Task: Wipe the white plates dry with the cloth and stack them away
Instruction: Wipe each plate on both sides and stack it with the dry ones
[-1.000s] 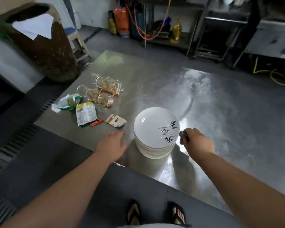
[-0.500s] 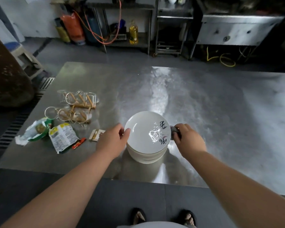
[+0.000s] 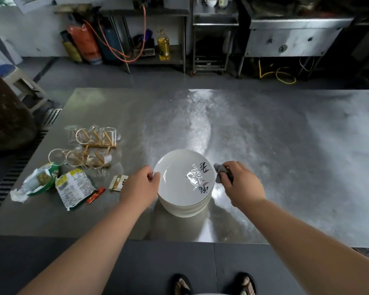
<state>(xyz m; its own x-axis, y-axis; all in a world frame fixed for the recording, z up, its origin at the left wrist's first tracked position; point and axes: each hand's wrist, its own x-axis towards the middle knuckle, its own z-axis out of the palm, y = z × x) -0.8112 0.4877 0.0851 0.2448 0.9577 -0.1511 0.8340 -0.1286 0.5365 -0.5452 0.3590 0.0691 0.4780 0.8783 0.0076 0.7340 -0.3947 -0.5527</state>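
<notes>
Plates: a pile of white plates (image 3: 183, 206) sits on the shiny metal table (image 3: 285, 167), between the 2 hands. How many plates are in the pile is hard to tell.
Top plate: the top plate (image 3: 177, 179) is round, white and smooth. It has black brush writing and a small picture on the side by the cloth. Bright light shines off that part.
Left hand: the left hand (image 3: 140, 189) grips the near-left rim of the top plate, with the thumb on top of the rim. The other fingers are hidden.
Right hand: the right hand (image 3: 240, 184) is curled tight round a grey cloth (image 3: 221, 172).
Cloth: it is bunched up small and pokes out of the fist toward the plate. It is just beside the rim, and it is hard to tell if they touch.
Past the left hand: a small box (image 3: 118, 182) lies just beside it, then a red wrapper (image 3: 95, 194) and 2 torn snack bags (image 3: 73, 186).
Farther out that way: clear glasses (image 3: 90, 145) lie on wooden pegs.
</notes>
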